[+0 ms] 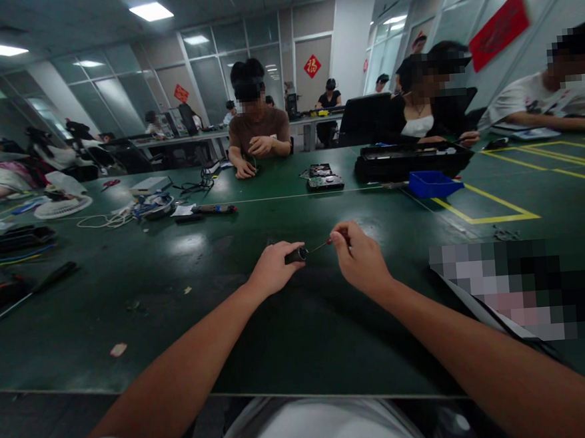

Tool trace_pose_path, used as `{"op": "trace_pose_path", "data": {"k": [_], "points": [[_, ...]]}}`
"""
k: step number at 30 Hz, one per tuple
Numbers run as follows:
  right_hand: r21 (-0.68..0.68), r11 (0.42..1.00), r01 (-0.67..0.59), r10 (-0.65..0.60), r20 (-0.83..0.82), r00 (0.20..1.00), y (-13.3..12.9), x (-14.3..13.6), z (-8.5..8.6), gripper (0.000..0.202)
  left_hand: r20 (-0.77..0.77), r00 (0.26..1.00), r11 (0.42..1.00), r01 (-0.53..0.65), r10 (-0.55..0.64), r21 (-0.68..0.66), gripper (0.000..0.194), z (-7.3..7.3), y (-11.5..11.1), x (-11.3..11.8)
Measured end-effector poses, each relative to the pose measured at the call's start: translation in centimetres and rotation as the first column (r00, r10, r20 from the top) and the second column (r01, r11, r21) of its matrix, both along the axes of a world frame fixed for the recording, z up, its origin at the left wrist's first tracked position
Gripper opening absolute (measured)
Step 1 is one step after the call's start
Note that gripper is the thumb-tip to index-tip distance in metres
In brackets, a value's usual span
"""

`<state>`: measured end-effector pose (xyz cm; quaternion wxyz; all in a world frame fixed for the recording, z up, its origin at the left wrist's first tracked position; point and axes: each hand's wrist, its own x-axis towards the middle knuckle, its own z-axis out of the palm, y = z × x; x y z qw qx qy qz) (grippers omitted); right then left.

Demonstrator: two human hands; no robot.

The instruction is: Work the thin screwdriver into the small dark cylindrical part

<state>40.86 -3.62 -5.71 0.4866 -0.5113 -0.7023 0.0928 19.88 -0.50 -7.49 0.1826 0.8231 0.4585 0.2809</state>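
Over the middle of the green table (179,320), my left hand (274,267) is closed around a black cylindrical part (296,255), whose round end faces right. My right hand (358,254) pinches a thin screwdriver (328,241) with a red portion at the fingertips. Its metal shaft points left and its tip is at or very near the open end of the black part. Whether the tip touches it cannot be made out.
Ahead lie a dark tool (212,210), an opened electronic device (324,177), a blue bin (433,184) and a long black case (413,162). Cables (151,205) and a white fan (63,203) are at left. A pixelated sheet lies at right. Several people sit around.
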Motion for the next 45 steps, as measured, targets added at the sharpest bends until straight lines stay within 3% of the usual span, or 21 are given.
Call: {"op": "trace_pose_path", "data": {"k": [13,20,27,32,35,41,45], "points": [[0.084,0.996,0.017,-0.009,-0.09,0.996,-0.3,0.0,0.0,0.017,0.057,0.998,0.999,-0.039,0.04,-0.021,0.049,-0.2,0.1,-0.2],[0.115,0.991,0.072,-0.051,-0.177,0.983,-0.5,0.1,0.2,0.017,0.08,0.995,0.996,-0.058,0.063,-0.063,0.036,-0.5,0.2,0.3],[0.144,0.986,0.089,-0.06,-0.197,0.979,-0.5,0.2,0.4,0.016,-0.101,0.995,0.999,0.007,-0.011,-0.04,0.036,-0.6,-0.7,2.0],[0.129,0.989,0.071,-0.045,-0.189,0.981,-0.3,0.1,0.3,0.016,-0.303,0.953,1.0,0.009,-0.002,0.023,0.04,-0.9,-0.8,3.3],[0.122,0.99,0.07,-0.046,-0.19,0.981,-0.3,0.1,0.3,0.016,-0.343,0.939,0.998,0.029,-0.011,0.049,0.039,-1.2,-0.6,3.7],[0.095,0.994,0.054,-0.035,-0.19,0.981,-0.4,0.1,0.4,0.015,-0.293,0.956,0.999,0.042,-0.034,0.024,0.031,-1.1,-0.4,3.6],[0.086,0.994,0.062,-0.044,-0.194,0.98,-0.3,0.2,0.4,0.017,-0.118,0.993,1.0,0.028,-0.028,-0.001,0.028,-0.8,-0.1,2.7]]}}
